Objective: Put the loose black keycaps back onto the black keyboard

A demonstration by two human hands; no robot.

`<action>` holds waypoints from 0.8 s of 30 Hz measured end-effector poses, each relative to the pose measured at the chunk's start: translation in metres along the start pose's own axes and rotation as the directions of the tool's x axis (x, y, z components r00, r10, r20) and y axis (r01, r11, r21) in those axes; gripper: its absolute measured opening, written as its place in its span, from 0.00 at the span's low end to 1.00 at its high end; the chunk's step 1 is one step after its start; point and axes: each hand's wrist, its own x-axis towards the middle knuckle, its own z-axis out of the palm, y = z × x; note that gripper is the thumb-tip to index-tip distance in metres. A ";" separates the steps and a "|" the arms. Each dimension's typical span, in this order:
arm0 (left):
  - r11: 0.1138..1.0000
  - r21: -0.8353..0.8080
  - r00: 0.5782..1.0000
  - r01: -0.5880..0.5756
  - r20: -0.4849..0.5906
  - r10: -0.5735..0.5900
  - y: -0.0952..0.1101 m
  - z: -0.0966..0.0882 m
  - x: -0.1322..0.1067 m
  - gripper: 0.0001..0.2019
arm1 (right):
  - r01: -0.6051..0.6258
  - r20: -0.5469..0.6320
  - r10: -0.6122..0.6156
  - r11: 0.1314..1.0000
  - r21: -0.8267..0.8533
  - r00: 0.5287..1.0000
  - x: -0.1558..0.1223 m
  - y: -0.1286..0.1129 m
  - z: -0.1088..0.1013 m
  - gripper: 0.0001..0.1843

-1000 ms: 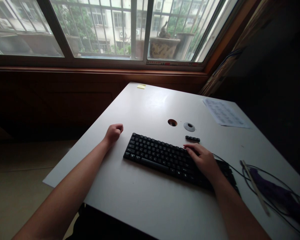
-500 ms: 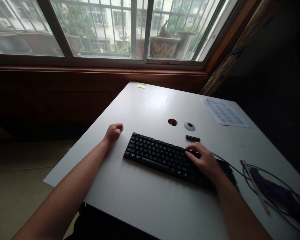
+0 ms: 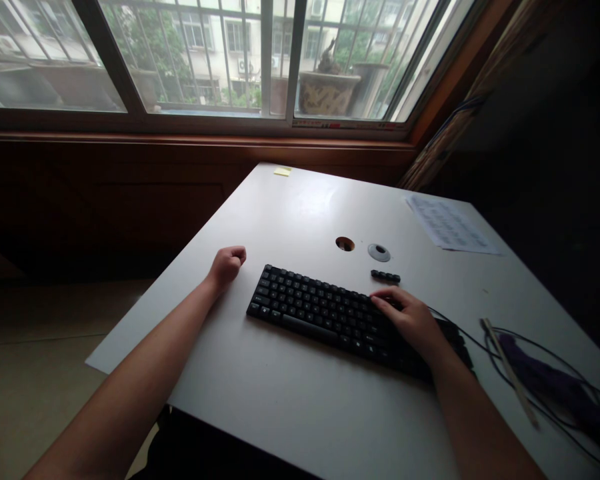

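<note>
A black keyboard [image 3: 310, 307] lies at a slant on the white table [image 3: 260, 393]. My right hand [image 3: 407, 317] rests over its right part, thumb and forefinger pinched together at a key in the back row. The fingertips hide most of that key, and the hand covers some keys beneath it. To the left, apart from the keyboard, my left hand [image 3: 227, 264] sits on the tabletop as a closed fist, with nothing showing in it. Behind the keyboard, close to my right hand, several small black keycaps [image 3: 385, 276] stand in a row.
Behind the keycaps are a round cable hole [image 3: 345, 244] and a grey ring-shaped cover [image 3: 379, 252]. Printed sheets [image 3: 453, 227] lie at the far right. A cable loops around a thin stick [image 3: 510, 373] and purple cloth [image 3: 545, 380]. A yellow note [image 3: 283, 171] is near the window.
My right thumb has drawn up closer to the forefinger at the keyboard's back row. The left fist and the keyboard stay where they were.
</note>
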 end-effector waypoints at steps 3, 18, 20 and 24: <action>1.000 0.004 1.000 -0.001 0.000 0.001 -0.001 0.000 0.000 0.02 | -0.005 -0.012 0.005 1.000 -0.017 1.000 0.000 0.000 0.000 0.13; 1.000 0.019 1.000 -0.010 0.005 0.010 -0.003 -0.001 0.000 0.02 | -0.036 0.011 0.037 0.997 -0.063 0.999 0.001 -0.004 0.000 0.16; 1.000 0.016 1.000 -0.010 0.005 0.010 -0.005 -0.001 0.001 0.02 | -0.055 0.013 0.055 0.997 -0.053 0.998 0.001 -0.005 -0.001 0.16; 1.000 0.015 1.000 -0.011 0.009 0.010 -0.008 0.000 0.002 0.02 | -0.095 0.010 0.095 0.995 -0.013 0.995 0.001 -0.004 0.000 0.17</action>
